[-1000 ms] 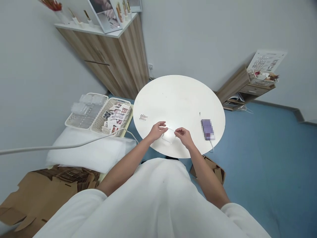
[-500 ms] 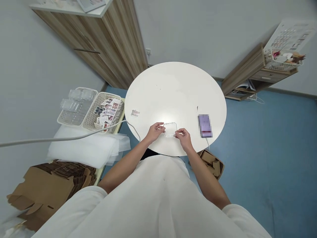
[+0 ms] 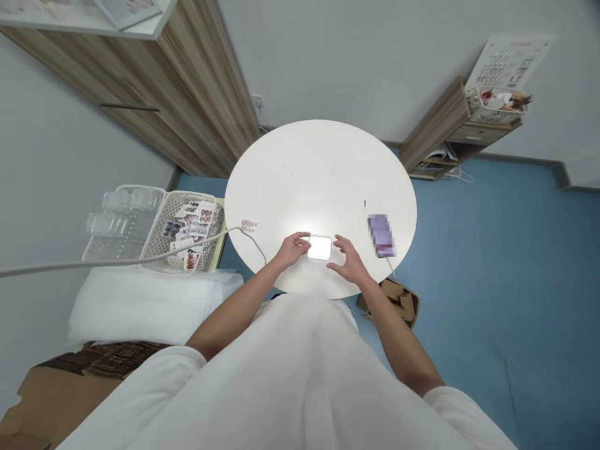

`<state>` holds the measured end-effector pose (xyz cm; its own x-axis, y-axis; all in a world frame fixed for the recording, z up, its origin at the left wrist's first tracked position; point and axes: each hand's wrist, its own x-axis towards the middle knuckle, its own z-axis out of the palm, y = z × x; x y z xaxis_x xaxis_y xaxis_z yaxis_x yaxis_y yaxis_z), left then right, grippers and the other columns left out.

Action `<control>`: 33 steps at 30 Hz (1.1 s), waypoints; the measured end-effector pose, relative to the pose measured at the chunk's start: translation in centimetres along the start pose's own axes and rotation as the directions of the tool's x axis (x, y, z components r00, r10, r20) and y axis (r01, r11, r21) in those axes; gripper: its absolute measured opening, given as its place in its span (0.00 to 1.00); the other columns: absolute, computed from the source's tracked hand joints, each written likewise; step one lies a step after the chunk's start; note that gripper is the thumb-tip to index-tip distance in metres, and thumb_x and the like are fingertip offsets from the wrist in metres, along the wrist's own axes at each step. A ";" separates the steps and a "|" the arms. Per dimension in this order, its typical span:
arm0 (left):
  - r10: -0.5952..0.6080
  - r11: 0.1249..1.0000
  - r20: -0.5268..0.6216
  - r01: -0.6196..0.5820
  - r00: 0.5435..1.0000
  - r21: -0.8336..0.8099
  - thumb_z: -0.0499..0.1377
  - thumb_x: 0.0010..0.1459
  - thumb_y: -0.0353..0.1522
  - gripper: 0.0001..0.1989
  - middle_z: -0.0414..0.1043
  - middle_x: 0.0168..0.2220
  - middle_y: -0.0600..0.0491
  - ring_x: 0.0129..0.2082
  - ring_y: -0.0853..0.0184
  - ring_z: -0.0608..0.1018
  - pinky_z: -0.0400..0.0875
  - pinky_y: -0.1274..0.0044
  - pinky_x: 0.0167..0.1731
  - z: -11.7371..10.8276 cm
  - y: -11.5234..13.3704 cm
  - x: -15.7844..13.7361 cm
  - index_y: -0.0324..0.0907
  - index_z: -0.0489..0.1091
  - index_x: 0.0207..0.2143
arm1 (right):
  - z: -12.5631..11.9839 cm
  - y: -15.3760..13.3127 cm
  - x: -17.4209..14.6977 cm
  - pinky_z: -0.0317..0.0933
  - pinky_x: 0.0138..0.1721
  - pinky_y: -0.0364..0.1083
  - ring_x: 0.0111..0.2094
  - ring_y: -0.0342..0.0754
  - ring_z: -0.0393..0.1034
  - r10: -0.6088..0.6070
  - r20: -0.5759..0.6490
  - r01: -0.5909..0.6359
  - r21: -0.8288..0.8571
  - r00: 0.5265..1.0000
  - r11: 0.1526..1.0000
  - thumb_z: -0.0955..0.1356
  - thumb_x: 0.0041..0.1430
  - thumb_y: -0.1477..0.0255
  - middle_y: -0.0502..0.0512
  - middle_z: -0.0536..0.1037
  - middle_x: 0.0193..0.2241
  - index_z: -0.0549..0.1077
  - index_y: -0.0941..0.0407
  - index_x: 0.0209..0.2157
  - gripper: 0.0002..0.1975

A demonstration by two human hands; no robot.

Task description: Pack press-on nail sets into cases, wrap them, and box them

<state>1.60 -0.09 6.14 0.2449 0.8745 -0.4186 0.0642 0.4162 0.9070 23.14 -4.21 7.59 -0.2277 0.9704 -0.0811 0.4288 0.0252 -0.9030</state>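
A small, clear, rectangular plastic box (image 3: 319, 247), bright with glare, is near the front edge of the round white table (image 3: 319, 169). My left hand (image 3: 292, 249) pinches its left edge between thumb and fingers. Beside the right edge, my right hand (image 3: 348, 260) has its thumb and fingers spread; the fingertips are close to the box, and whether they touch it cannot be made out. Over on the table's left side lies a small set of pinkish oval pieces (image 3: 249, 226) in rows, which look like press-on nails.
A purple pixelated phone-like object (image 3: 382, 235) with a cable lies on the table's right. At left stand a white basket (image 3: 154, 240) of nail sets and another with clear plastic boxes (image 3: 110, 224). A white cable (image 3: 197, 245) crosses there. A cardboard box (image 3: 398, 300) sits on the floor.
My right hand has opened and come off the box's right edge, while my left keeps its hold. Strong glare now fills the box. The whole view has shifted slightly.
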 end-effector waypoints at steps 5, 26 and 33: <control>0.028 1.000 0.058 -0.029 0.998 0.009 0.62 0.47 0.39 0.23 0.70 0.29 0.53 0.28 0.70 0.74 0.68 0.71 0.37 0.1 0.3 0.1 0.41 0.67 0.46 | -0.1 -0.1 0.2 0.58 0.52 0.57 0.58 0.55 0.55 -0.070 0.084 0.078 -0.102 0.994 0.992 0.71 0.45 0.66 0.57 0.57 0.59 0.64 0.50 0.47 0.25; 0.123 0.991 0.249 -0.130 0.961 0.013 0.69 0.36 0.31 0.41 0.69 0.34 0.52 0.34 0.69 0.72 0.67 0.71 0.40 -0.3 1.4 -2.0 0.42 0.59 0.55 | -0.5 -1.2 0.7 0.61 0.46 0.54 0.50 0.57 0.65 -0.189 -0.053 0.183 -0.104 0.981 0.978 0.72 0.38 0.68 0.56 0.73 0.39 0.69 0.52 0.34 0.17; 0.154 0.988 0.253 -0.153 0.955 -0.022 0.70 0.35 0.30 0.40 0.69 0.33 0.52 0.33 0.70 0.72 0.67 0.72 0.38 0.1 1.7 -2.0 0.41 0.61 0.54 | -0.8 -1.3 0.7 0.63 0.43 0.52 0.48 0.56 0.66 -0.235 -0.064 0.227 -0.104 0.970 0.968 0.72 0.38 0.69 0.55 0.73 0.34 0.69 0.52 0.34 0.17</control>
<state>1.30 -1.17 8.50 0.4886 0.8363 -0.2490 0.0050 0.2827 0.9592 23.16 -3.38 9.05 -0.2654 0.9507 0.1602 0.4548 0.2699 -0.8487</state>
